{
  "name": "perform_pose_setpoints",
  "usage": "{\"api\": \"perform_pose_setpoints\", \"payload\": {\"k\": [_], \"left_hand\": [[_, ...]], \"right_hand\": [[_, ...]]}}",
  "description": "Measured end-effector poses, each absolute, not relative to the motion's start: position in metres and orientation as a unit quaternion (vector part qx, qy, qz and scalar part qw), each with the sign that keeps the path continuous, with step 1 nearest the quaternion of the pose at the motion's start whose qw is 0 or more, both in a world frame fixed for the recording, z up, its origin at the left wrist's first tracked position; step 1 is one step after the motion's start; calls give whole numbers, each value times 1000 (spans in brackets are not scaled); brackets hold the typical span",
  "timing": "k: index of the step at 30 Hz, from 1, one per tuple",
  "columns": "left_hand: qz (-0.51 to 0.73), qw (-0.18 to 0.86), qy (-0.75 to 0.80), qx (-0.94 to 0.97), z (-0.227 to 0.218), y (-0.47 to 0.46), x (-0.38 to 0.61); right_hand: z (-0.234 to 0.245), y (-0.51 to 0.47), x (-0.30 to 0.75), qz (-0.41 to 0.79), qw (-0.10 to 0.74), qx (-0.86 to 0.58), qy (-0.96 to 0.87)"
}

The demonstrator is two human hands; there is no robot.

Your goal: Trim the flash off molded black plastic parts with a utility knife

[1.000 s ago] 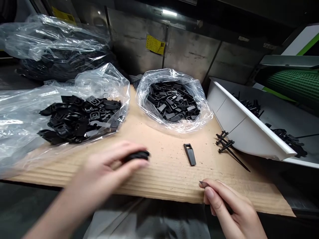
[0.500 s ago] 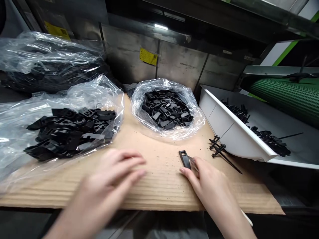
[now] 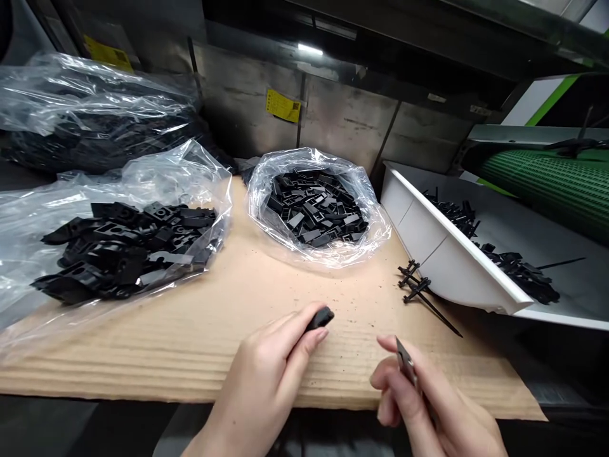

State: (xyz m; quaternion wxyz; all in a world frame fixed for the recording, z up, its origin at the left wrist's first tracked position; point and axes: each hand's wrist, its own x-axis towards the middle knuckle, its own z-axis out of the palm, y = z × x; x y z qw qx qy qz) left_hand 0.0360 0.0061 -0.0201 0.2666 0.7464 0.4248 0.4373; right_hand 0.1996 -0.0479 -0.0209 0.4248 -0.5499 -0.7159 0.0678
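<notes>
My left hand pinches a small black plastic part between thumb and fingers, just above the cardboard sheet. To its right, my right hand grips a thin flat black piece edge-on near the front edge of the cardboard. The two hands are a short gap apart. Behind them an open clear bag of small black parts sits in the middle, and a second clear bag of larger black parts lies to the left.
A white tray with several black parts stands tilted at the right, below a green conveyor belt. A black sprue piece lies on the cardboard beside the tray. More bagged black parts are piled at back left against a metal wall.
My right hand has lifted the flat black piece off the cardboard and drawn back toward me. My left hand has moved right toward the centre with its black part.
</notes>
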Motion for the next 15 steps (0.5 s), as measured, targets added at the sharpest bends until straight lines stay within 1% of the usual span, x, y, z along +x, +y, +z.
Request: {"api": "perform_pose_setpoints", "payload": {"k": [2,4,5,10,15], "left_hand": [[445,161,408,781,-25,5,34],[442,111,391,800,-29,4,34],[442,101,390,802,-31,3,34],[440,86,399,800,-33,1,34],[435,102,395,803,-33,2,33]], "right_hand": [[-22,-44,207,-11,335,-546,-768],[-23,-39,208,-45,265,-548,-792],[-24,-38,206,-46,253,-557,-790],[-30,-35,193,-52,279,-556,-781],[-32,-36,186,-36,301,-577,-759]]}}
